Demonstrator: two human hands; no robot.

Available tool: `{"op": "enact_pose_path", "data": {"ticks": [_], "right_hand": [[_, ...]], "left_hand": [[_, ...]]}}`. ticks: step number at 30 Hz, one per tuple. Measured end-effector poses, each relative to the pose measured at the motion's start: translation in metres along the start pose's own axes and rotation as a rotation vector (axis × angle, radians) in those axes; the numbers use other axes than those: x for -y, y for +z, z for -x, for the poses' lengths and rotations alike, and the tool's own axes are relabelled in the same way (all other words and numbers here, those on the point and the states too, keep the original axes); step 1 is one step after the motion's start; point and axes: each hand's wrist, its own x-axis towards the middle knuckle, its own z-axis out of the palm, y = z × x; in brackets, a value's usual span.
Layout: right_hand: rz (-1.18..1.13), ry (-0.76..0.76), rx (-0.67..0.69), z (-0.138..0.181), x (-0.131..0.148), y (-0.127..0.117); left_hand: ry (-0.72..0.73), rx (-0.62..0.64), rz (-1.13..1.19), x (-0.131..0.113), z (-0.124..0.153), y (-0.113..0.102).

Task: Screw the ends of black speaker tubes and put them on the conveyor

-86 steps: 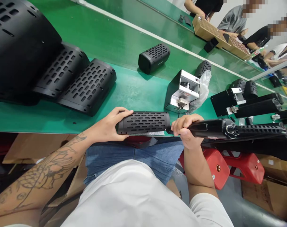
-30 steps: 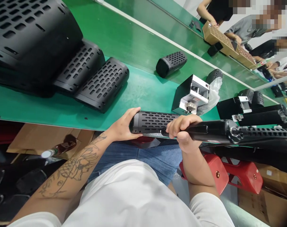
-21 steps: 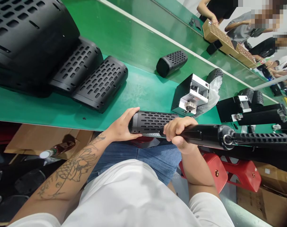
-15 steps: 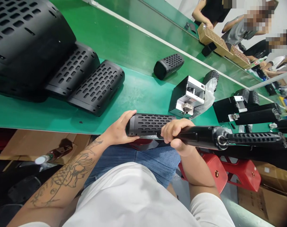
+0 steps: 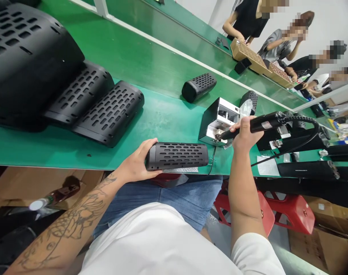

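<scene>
Black slotted speaker shell (image 5: 178, 156), lying flat.

The left hand (image 5: 136, 165) grips a slotted casing (image 5: 178, 156), the right hand (image 5: 243, 133) a screwdriver (image 5: 262, 123) at a box (image 5: 211, 119).

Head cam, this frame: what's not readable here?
Left end of the slotted tube: head view, covered by the left hand.
Tip of the screwdriver in the right hand: head view, too small against the small box.
Big grille panel: head view, cut off by the left edge.
</scene>
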Motion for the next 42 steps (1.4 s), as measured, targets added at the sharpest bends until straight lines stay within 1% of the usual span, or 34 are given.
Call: {"op": "enact_pose_path", "data": {"ticks": [2, 5, 8, 10, 11, 13, 16, 18, 20, 24, 26, 29, 32, 35, 38, 42], "right_hand": [[-0.023, 0.029, 0.028, 0.006, -0.001, -0.002], [-0.042, 0.051, 0.058, 0.014, 0.016, -0.002], [-0.130, 0.034, 0.061, 0.027, 0.055, 0.005], [-0.251, 0.005, 0.106, 0.042, 0.086, 0.016], [-0.313, -0.007, 0.157, 0.052, 0.102, 0.022], [-0.399, 0.019, 0.312, 0.074, 0.130, 0.038], [-0.496, 0.085, 0.533, 0.106, 0.154, 0.066], [-0.530, 0.137, 0.618, 0.122, 0.156, 0.083], [-0.537, 0.189, 0.663, 0.132, 0.152, 0.098], [-0.571, 0.231, 0.732, 0.143, 0.136, 0.114], [-0.559, 0.265, 0.766, 0.145, 0.132, 0.116], [-0.480, 0.325, 0.824, 0.148, 0.129, 0.114], [-0.438, 0.352, 0.877, 0.150, 0.126, 0.111], [-0.446, 0.378, 0.942, 0.150, 0.120, 0.110], [-0.463, 0.402, 0.971, 0.151, 0.114, 0.111], [-0.533, 0.390, 1.040, 0.159, 0.108, 0.113]], "left_hand": [[0.003, 0.000, -0.004, 0.000, 0.000, 0.000], [0.005, -0.006, 0.008, 0.001, -0.001, 0.001], [-0.005, -0.012, 0.027, 0.001, -0.001, 0.002], [-0.004, -0.012, 0.035, -0.001, -0.002, 0.002], [-0.001, -0.012, 0.038, -0.002, -0.002, 0.002], [0.004, -0.015, 0.047, -0.004, -0.003, 0.001], [-0.004, -0.019, 0.074, -0.006, -0.004, 0.001], [-0.003, -0.022, 0.099, -0.007, -0.004, 0.002], [0.010, -0.034, 0.118, -0.008, -0.005, 0.003], [0.021, -0.044, 0.129, -0.008, -0.004, 0.006], [0.015, -0.043, 0.130, -0.008, -0.004, 0.007], [0.023, -0.043, 0.142, -0.007, -0.005, 0.007], [0.027, -0.047, 0.162, -0.007, -0.006, 0.006], [0.021, -0.048, 0.168, -0.007, -0.006, 0.006], [0.019, -0.046, 0.168, -0.007, -0.007, 0.007], [0.018, -0.041, 0.145, -0.003, -0.007, 0.008]]}}
